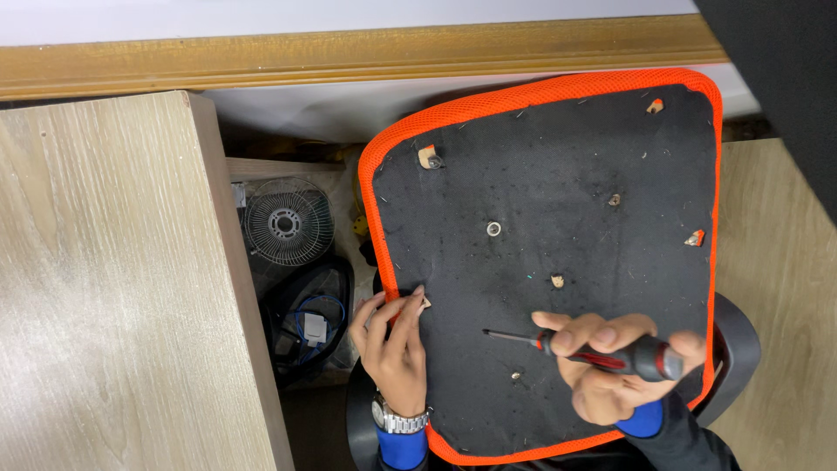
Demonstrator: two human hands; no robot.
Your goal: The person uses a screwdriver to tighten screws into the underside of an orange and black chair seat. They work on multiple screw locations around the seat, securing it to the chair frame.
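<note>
Nearest the camera, the right hand (610,362) is clenched around the red-and-black handle of a screwdriver (593,349), its shaft held nearly level and pointing left across the panel, tip free of any fitting. The left hand (397,344), wearing a metal wristwatch (399,421), is not gripping; its fingertips (410,301) pinch or press at a small fitting near the panel's left edge, seemingly to steady it. The work piece is an upturned chair seat (545,262), black fabric underside facing up with an orange mesh border, set at a tilt between two pale wood worktop surfaces (105,279). Several mounting holes and inserts show on the underside, among them a metal ring insert (493,228). In the gap to the left sit a small wire-guard fan (286,222) and a tangle of cables (309,327).
</note>
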